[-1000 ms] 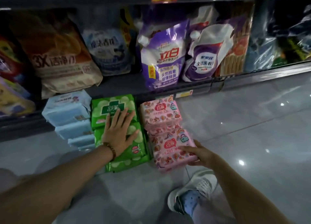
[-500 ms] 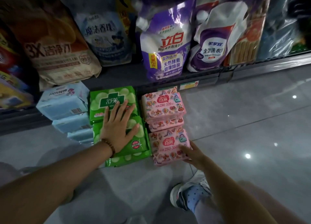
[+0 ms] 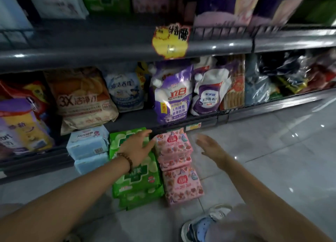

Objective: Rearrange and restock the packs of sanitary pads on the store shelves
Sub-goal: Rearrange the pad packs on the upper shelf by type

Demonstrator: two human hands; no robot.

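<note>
Two rows, green packs [image 3: 138, 183] and pink packs [image 3: 181, 183], run shelfward; left hand [image 3: 138, 149], right hand [image 3: 211, 147]: fingers apart, empty

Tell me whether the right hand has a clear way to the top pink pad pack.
Likely yes. The right hand hovers open just right of the top pink pad pack, nothing between them. The left hand is over the green pad packs, on the far side.

Three rows lie flat on the floor [image 3: 272, 159], back ends vs. the bottom shelf [image 3: 254, 111] front edge. Left: pale-blue packs [image 3: 87, 143], 2 visible, stacked. Mid: green packs [image 3: 138, 185] w/ light circles, dark-green label, overlapping. Right: pink packs [image 3: 181, 183], small printed pics, red logo, "280-360" on the front one, touching the green row.
</note>
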